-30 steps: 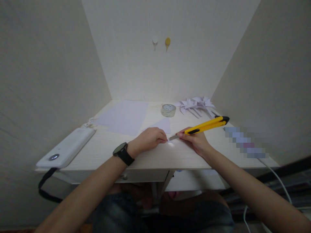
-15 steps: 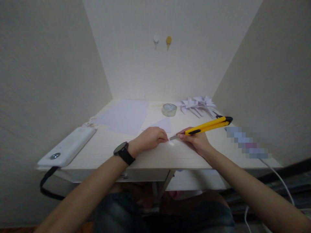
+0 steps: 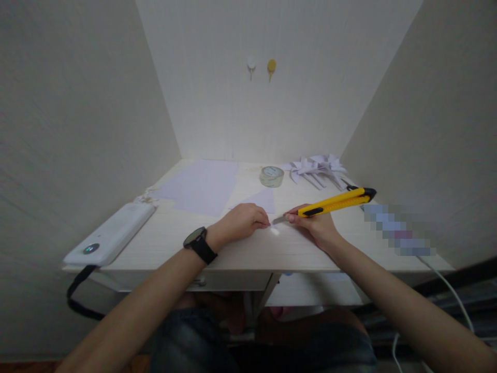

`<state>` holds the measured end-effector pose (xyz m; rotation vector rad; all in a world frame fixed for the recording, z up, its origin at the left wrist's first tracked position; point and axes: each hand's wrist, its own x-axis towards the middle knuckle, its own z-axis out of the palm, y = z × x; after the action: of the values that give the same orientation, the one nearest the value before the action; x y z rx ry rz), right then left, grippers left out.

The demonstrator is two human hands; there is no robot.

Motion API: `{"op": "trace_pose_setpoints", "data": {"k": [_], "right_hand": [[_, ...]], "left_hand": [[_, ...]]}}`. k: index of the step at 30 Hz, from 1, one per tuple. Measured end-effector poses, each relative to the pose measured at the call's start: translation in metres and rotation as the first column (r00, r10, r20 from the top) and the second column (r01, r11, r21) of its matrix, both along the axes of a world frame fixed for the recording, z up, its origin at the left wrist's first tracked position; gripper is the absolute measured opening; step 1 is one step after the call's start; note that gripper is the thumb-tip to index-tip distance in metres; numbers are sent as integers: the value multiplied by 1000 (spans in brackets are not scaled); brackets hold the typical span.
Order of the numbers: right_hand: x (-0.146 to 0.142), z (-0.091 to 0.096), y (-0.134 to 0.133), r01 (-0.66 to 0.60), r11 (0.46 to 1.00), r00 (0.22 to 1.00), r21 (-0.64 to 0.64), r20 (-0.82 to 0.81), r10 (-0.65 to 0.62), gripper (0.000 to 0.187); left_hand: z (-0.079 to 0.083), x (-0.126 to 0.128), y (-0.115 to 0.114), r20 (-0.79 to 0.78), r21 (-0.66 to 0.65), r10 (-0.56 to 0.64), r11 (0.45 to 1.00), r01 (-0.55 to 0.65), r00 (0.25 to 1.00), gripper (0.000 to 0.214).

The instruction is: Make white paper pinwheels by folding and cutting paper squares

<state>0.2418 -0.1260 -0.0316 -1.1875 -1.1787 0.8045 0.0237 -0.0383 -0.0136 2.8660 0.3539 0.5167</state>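
My right hand (image 3: 315, 226) grips a yellow utility knife (image 3: 334, 201), its short blade pointing left and down toward the desk (image 3: 248, 248). My left hand (image 3: 239, 221), with a black watch on the wrist, is curled with fingertips pinched just left of the blade tip. What the fingers pinch is too small to make out. A small bright spot (image 3: 274, 231) lies on the desk under the blade. A small pale paper piece (image 3: 261, 199) lies just behind the hands.
A large pale sheet (image 3: 202, 186) lies at the back left, a tape roll (image 3: 271, 176) behind centre, folded paper shapes (image 3: 316, 168) at the back right. A white device (image 3: 111, 235) with a black strap rests at the left edge. A cable trails off the right side.
Nothing has moved beyond a slight shift of the view; both hands hold the same pose.
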Motion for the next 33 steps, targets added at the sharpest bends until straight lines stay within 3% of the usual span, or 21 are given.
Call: {"op": "trace_pose_setpoints", "data": {"k": [20,28,33], "right_hand": [[2,-1,-1,-18,1000,991,17,130,16,24],[0,1,-1,-7,1000,1000,-5,18,7,28],[1,1,0,-24,1000,999,0,40,24,25]], "left_hand": [[0,0,-1,16,-8,8,1000,-8,1000,22],[-1,0,0,6,3,18,1000,-18,1000,22],[-1,-1,0,10,-1,12,1000,-12,1000,22]]}}
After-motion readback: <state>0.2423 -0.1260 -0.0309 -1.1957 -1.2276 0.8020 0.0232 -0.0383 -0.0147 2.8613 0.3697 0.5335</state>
